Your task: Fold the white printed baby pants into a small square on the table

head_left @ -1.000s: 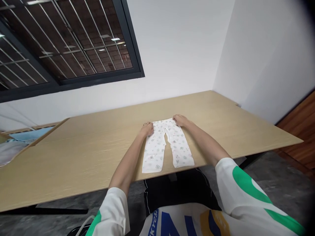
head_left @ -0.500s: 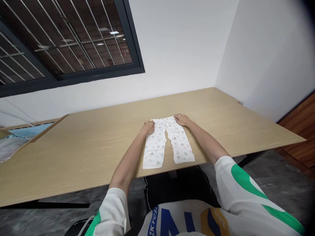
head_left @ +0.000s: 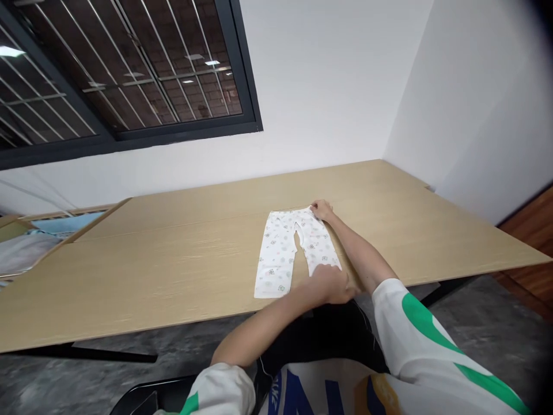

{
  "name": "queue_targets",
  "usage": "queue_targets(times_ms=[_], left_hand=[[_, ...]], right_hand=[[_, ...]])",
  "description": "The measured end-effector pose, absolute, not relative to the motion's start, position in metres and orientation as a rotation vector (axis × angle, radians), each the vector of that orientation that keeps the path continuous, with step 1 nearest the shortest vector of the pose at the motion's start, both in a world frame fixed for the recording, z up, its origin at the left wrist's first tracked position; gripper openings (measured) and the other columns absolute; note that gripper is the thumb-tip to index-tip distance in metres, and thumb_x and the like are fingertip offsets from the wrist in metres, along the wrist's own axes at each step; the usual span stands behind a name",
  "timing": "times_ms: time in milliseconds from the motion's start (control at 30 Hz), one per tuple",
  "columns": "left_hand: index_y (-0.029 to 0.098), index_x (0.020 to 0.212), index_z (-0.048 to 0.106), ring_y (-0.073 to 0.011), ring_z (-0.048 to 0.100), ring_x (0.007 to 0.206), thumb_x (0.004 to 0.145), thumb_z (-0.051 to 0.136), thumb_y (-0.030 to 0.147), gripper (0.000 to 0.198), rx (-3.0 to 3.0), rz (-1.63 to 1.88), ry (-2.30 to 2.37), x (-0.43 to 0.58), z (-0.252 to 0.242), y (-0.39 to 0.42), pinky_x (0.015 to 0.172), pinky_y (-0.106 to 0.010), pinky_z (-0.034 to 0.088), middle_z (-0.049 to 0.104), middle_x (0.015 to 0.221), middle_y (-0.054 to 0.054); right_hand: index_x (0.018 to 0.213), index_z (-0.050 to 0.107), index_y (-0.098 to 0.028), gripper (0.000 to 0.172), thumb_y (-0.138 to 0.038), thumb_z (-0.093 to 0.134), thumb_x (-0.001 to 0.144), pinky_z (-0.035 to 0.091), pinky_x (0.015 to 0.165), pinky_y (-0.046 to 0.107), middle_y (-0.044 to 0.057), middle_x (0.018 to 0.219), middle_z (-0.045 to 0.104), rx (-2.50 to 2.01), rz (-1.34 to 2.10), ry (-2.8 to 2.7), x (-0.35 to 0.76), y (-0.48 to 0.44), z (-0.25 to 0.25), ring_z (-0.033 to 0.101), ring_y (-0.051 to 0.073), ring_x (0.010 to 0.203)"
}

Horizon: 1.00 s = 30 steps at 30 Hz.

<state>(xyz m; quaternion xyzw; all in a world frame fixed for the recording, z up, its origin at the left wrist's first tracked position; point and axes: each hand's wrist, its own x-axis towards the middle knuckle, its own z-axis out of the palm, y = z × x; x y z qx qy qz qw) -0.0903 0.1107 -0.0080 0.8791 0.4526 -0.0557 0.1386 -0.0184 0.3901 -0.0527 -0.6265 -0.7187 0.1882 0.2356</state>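
A pair of small white baby trousers with a scattered print lies flat, waistband toward the wall and legs toward me. At the right end of the waistband, my right hand is closed with its fingertips pinching the cloth. My left hand has crossed over to the hem of the right-hand leg and covers it. Its fingers are partly hidden and a little smeared, so whether it grips the hem cannot be told. The left-hand leg lies untouched.
The trousers are near the front edge of a wide wooden table. At the far left an open wooden box holds folded blue and white cloth. Behind the table are a white wall and a barred window. A black chair is below left.
My left hand has let go of the left end of the waistband and moved right and toward me, to the right leg's hem. My right hand stays at its waistband corner.
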Motion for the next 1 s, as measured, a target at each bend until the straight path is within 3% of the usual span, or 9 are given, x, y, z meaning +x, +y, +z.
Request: queue_targets(times_ms=[200, 433, 600, 733, 867, 1000], left_hand=[[0.012, 0.106, 0.077, -0.0389, 0.075, 0.098, 0.099, 0.044, 0.044, 0.046, 2.552, -0.152, 1.332, -0.091, -0.02, 0.102, 0.08, -0.051, 0.057, 0.075, 0.104, -0.026], [0.014, 0.094, 0.073, -0.029, 0.074, 0.088, 0.1, 0.039, 0.032, 0.039, 2.541, 0.065, 1.403, -0.109, -0.014, 0.092, 0.078, -0.04, 0.052, 0.077, 0.095, -0.016], [0.018, 0.082, 0.067, -0.0199, 0.066, 0.076, 0.105, 0.033, 0.034, 0.044, 2.352, 0.437, 1.466, -0.132, -0.007, 0.07, 0.068, -0.032, 0.04, 0.073, 0.081, -0.007], [0.019, 0.074, 0.062, -0.0155, 0.059, 0.068, 0.104, 0.038, 0.034, 0.041, 2.032, 0.75, 1.428, -0.157, -0.001, 0.051, 0.065, -0.029, 0.036, 0.069, 0.072, -0.002], [0.019, 0.072, 0.063, -0.0147, 0.059, 0.069, 0.104, 0.038, 0.039, 0.045, 1.8, 0.881, 1.503, -0.186, -0.002, 0.035, 0.069, -0.027, 0.037, 0.069, 0.071, -0.001], [0.02, 0.066, 0.058, -0.0141, 0.05, 0.061, 0.103, 0.039, 0.043, 0.048, 1.746, 0.868, 1.751, -0.216, -0.007, 0.022, 0.063, -0.028, 0.029, 0.057, 0.06, 0.001]], right_hand=[[0.114, 0.073, -0.015, 0.024, -0.019, 0.059, 0.096, 0.048, 0.091, 0.024, 0.01, 0.11, 0.078, -1.676, 0.624, -1.866, -0.021, 0.389, -0.047, 0.068, 0.016, 0.098], [0.095, 0.072, -0.015, 0.011, -0.016, 0.069, 0.084, 0.053, 0.086, 0.025, 0.006, 0.092, 0.075, -1.655, 0.653, -1.653, -0.031, 0.391, -0.036, 0.069, 0.016, 0.088], [0.088, 0.068, -0.017, 0.014, -0.016, 0.075, 0.075, 0.055, 0.076, 0.026, 0.007, 0.089, 0.072, -1.678, 0.639, -1.478, -0.054, 0.399, -0.022, 0.068, 0.018, 0.081], [0.085, 0.066, -0.018, 0.015, -0.014, 0.074, 0.072, 0.055, 0.078, 0.027, 0.005, 0.086, 0.07, -1.645, 0.666, -1.462, -0.085, 0.403, -0.014, 0.068, 0.019, 0.083], [0.087, 0.066, -0.019, 0.017, -0.016, 0.073, 0.072, 0.055, 0.081, 0.029, 0.005, 0.091, 0.07, -1.597, 0.696, -1.497, -0.118, 0.4, -0.011, 0.068, 0.02, 0.086], [0.092, 0.065, -0.021, 0.019, -0.016, 0.069, 0.074, 0.054, 0.084, 0.03, 0.006, 0.1, 0.069, -1.535, 0.702, -1.548, -0.149, 0.391, -0.016, 0.067, 0.02, 0.092]])
